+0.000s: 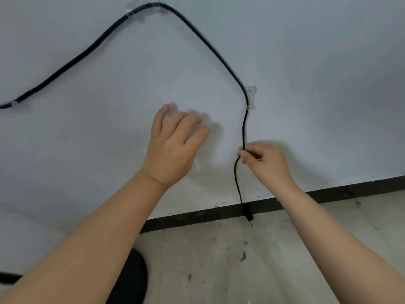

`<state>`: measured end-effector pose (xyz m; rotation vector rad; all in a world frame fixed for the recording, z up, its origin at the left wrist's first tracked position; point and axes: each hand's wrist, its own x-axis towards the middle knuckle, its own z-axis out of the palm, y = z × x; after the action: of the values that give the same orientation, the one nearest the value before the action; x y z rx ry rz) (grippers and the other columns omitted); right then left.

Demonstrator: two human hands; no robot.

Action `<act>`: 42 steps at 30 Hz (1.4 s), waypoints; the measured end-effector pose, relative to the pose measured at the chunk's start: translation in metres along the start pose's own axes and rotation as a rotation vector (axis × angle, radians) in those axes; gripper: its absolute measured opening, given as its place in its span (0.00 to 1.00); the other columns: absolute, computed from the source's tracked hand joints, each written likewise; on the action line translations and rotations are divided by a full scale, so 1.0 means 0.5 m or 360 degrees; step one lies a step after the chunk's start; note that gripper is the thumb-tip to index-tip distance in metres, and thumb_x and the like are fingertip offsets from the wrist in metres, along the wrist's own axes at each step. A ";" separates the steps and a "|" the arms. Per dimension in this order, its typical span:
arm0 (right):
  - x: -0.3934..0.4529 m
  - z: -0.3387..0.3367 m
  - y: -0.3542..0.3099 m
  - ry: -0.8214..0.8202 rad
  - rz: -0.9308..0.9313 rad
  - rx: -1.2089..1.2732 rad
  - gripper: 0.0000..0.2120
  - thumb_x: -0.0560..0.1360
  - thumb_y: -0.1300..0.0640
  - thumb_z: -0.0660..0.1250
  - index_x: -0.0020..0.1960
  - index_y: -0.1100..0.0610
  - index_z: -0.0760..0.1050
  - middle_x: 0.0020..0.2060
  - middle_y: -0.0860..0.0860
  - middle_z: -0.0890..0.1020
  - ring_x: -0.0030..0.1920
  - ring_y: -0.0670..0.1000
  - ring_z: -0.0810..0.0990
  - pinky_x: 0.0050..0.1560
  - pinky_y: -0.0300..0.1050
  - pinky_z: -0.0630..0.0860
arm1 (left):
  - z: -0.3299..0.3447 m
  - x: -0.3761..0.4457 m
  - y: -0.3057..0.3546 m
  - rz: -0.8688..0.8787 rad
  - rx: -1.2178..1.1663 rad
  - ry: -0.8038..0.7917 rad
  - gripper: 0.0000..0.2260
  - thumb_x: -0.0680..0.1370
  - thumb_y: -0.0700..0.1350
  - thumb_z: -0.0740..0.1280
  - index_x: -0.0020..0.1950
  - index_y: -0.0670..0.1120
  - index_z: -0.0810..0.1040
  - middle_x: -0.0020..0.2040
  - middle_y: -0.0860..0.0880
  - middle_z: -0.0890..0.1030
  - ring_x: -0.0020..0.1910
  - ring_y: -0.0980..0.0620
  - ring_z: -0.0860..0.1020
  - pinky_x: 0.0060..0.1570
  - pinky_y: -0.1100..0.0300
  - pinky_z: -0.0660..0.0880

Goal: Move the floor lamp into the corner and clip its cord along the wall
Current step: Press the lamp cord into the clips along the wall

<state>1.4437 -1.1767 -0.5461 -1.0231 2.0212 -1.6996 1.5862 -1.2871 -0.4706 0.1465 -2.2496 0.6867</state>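
No legible writing or brand marks anywhere. Right hand [266, 160]: thumb and fingertips pinched on black cord [210, 48], below lowest clear clip [250, 96]. Left hand [173, 145]: fingers loosely spread, tips at or touching the pale wall [317, 62], nothing clearly gripped; small whitish piece beside its palm edge, contact unclear. Cord clipped across wall, peaking near upper clips [154, 2], then dropping through right hand to black baseboard [328, 193]. Dark rounded shape [131, 279] on concrete floor [241, 260], lower left.
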 end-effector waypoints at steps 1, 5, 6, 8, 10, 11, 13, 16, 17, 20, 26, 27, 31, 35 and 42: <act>-0.001 -0.001 0.008 -0.0037 0.0054 0.0000 0.07 0.73 0.63 0.65 0.49 0.62 0.80 0.40 0.51 0.79 0.42 0.49 0.77 0.42 0.25 0.71 | 0.003 -0.031 0.010 -0.0045 -0.0024 -0.0078 0.13 0.59 0.25 0.69 0.38 0.38 0.84 0.40 0.39 0.85 0.46 0.46 0.69 0.56 0.44 0.73; -0.018 0.006 0.034 -0.0249 0.0311 0.0054 0.04 0.72 0.65 0.66 0.44 0.59 0.79 0.36 0.51 0.80 0.36 0.49 0.78 0.39 0.36 0.78 | 0.012 -0.150 0.051 -0.0257 -0.0241 -0.0398 0.12 0.57 0.25 0.70 0.35 0.37 0.82 0.36 0.40 0.84 0.44 0.45 0.71 0.49 0.51 0.76; -0.027 0.013 0.038 -0.0324 0.0355 0.0031 0.04 0.72 0.65 0.66 0.44 0.61 0.79 0.35 0.51 0.79 0.35 0.47 0.78 0.35 0.31 0.78 | 0.012 -0.178 0.066 -0.0323 -0.0309 -0.0476 0.12 0.56 0.24 0.70 0.34 0.36 0.82 0.34 0.39 0.84 0.41 0.44 0.74 0.44 0.53 0.78; -0.046 0.030 0.046 -0.0445 0.0426 -0.0021 0.05 0.72 0.65 0.65 0.45 0.64 0.79 0.35 0.52 0.79 0.35 0.46 0.78 0.32 0.27 0.77 | 0.014 -0.226 0.099 -0.0513 -0.0440 -0.0676 0.12 0.55 0.24 0.73 0.35 0.35 0.81 0.34 0.38 0.83 0.36 0.42 0.80 0.35 0.55 0.81; -0.065 0.046 0.052 -0.0497 0.0498 -0.0034 0.04 0.73 0.65 0.64 0.42 0.62 0.78 0.37 0.55 0.79 0.37 0.50 0.79 0.37 0.33 0.78 | 0.021 -0.261 0.139 -0.0926 -0.0653 -0.0987 0.11 0.65 0.28 0.72 0.46 0.35 0.82 0.44 0.37 0.83 0.44 0.40 0.81 0.41 0.52 0.81; -0.074 0.054 0.055 -0.0513 0.0533 -0.0026 0.05 0.73 0.65 0.64 0.40 0.60 0.77 0.38 0.56 0.79 0.37 0.50 0.79 0.38 0.35 0.78 | 0.028 -0.277 0.158 -0.1204 -0.0769 -0.1154 0.12 0.72 0.31 0.68 0.55 0.37 0.78 0.53 0.38 0.81 0.53 0.41 0.78 0.51 0.52 0.78; -0.091 0.067 0.056 -0.0533 0.0608 0.0036 0.08 0.74 0.65 0.62 0.38 0.61 0.76 0.40 0.57 0.79 0.34 0.48 0.79 0.34 0.32 0.79 | 0.043 -0.306 0.190 -0.1676 -0.1053 -0.1337 0.17 0.79 0.38 0.60 0.68 0.40 0.68 0.66 0.40 0.72 0.65 0.44 0.69 0.64 0.54 0.68; -0.110 0.085 0.047 -0.0590 0.0770 0.0266 0.13 0.76 0.63 0.60 0.34 0.59 0.76 0.34 0.54 0.81 0.29 0.46 0.82 0.30 0.31 0.80 | 0.057 -0.324 0.225 -0.1981 -0.1588 -0.1378 0.20 0.81 0.40 0.58 0.72 0.41 0.60 0.71 0.42 0.67 0.67 0.47 0.69 0.66 0.57 0.66; -0.112 0.087 0.044 -0.0611 0.0805 0.0358 0.13 0.76 0.63 0.59 0.35 0.58 0.76 0.31 0.52 0.83 0.28 0.45 0.83 0.30 0.32 0.80 | 0.059 -0.325 0.228 -0.1959 -0.1718 -0.1349 0.19 0.81 0.41 0.58 0.72 0.42 0.61 0.68 0.42 0.71 0.64 0.47 0.71 0.62 0.57 0.69; -0.109 0.091 0.038 -0.0654 0.0839 0.0516 0.11 0.77 0.63 0.58 0.38 0.59 0.75 0.25 0.49 0.85 0.28 0.46 0.83 0.29 0.35 0.80 | 0.056 -0.331 0.213 -0.1946 -0.1856 -0.1160 0.08 0.81 0.40 0.58 0.55 0.44 0.75 0.41 0.49 0.77 0.41 0.52 0.74 0.41 0.63 0.72; -0.096 0.094 0.000 -0.1169 0.0836 -0.0898 0.21 0.78 0.48 0.54 0.42 0.64 0.75 0.33 0.57 0.80 0.32 0.54 0.80 0.39 0.44 0.79 | 0.026 -0.377 0.186 -0.1942 -0.1849 -0.1193 0.16 0.79 0.35 0.60 0.33 0.49 0.72 0.20 0.56 0.73 0.19 0.65 0.71 0.24 0.78 0.66; -0.089 0.091 -0.014 -0.1294 0.0782 -0.1139 0.22 0.78 0.47 0.54 0.42 0.64 0.75 0.31 0.55 0.80 0.32 0.54 0.80 0.38 0.43 0.78 | 0.021 -0.383 0.185 -0.1944 -0.1860 -0.1178 0.20 0.79 0.35 0.61 0.30 0.53 0.71 0.18 0.56 0.74 0.17 0.66 0.70 0.23 0.79 0.65; -0.096 0.082 -0.069 -0.1541 0.0274 -0.1235 0.16 0.75 0.52 0.61 0.34 0.60 0.77 0.26 0.47 0.80 0.25 0.43 0.78 0.28 0.33 0.75 | 0.016 -0.391 0.181 -0.1898 -0.1670 -0.1141 0.18 0.78 0.37 0.63 0.29 0.51 0.77 0.20 0.57 0.76 0.19 0.65 0.71 0.26 0.76 0.66; -0.106 0.117 -0.066 -0.1082 -0.0452 -0.1347 0.09 0.71 0.65 0.62 0.48 0.61 0.79 0.44 0.56 0.84 0.48 0.53 0.79 0.53 0.45 0.70 | 0.017 -0.370 0.166 -0.1753 -0.1203 -0.1101 0.10 0.78 0.41 0.64 0.43 0.37 0.81 0.35 0.39 0.82 0.35 0.44 0.78 0.35 0.61 0.65; -0.072 0.130 -0.014 -0.0671 -0.0977 -0.2160 0.13 0.57 0.77 0.62 0.27 0.60 0.69 0.21 0.52 0.63 0.31 0.54 0.64 0.43 0.44 0.45 | 0.052 -0.321 0.120 -0.1819 -0.0718 -0.1066 0.13 0.80 0.45 0.60 0.47 0.41 0.81 0.38 0.42 0.81 0.35 0.47 0.72 0.29 0.62 0.62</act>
<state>1.5129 -1.1996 -0.5630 -2.2724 2.5530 0.1148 1.6639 -1.2665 -0.6243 1.4495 -2.3196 -0.5559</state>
